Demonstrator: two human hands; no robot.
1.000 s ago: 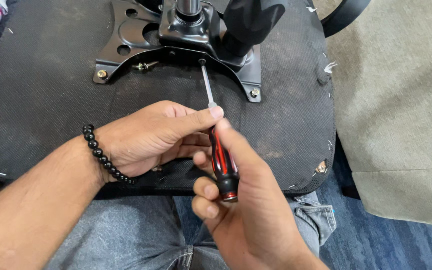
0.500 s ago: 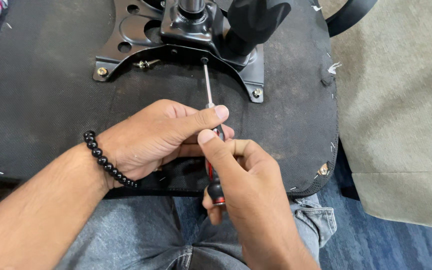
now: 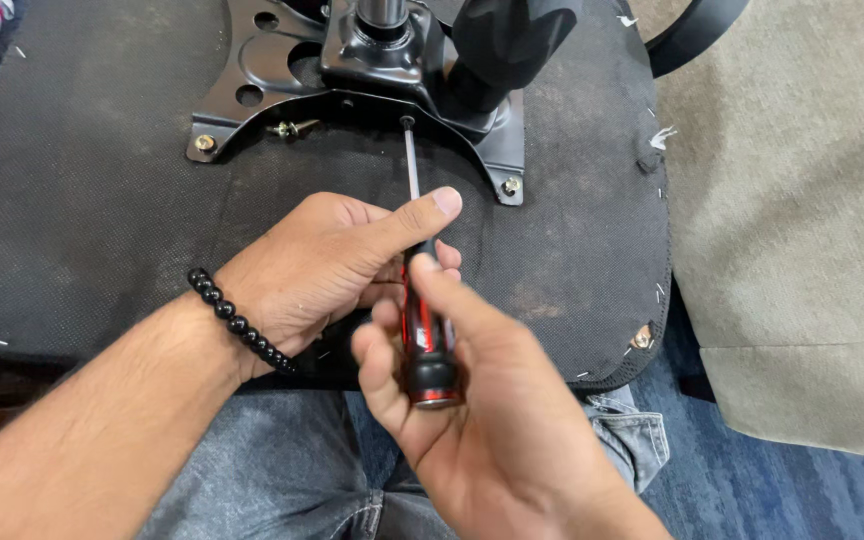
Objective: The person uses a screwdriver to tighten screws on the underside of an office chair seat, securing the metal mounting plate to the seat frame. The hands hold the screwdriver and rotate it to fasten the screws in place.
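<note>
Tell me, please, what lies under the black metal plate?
The metal plate lies on the chair seat's black fabric underside, bolted at its corners. Whatever is directly beneath the plate is covered.

Bare forearms, a black round-beaded bracelet on the left wrist, and faded blue-grey denim jeans at lower frame.

Likely an office or a carpeted room at home, not a proper workshop: blue short-pile carpet shows at the lower right of the frame, and a grey-beige upholstered surface fills the right side. An overturned office-chair seat, black mesh underside up with staples along its edge, rests across the person's jeans-clad lap, its black metal mounting plate at the top centre. No workbench shows; the lap serves as one.
</note>
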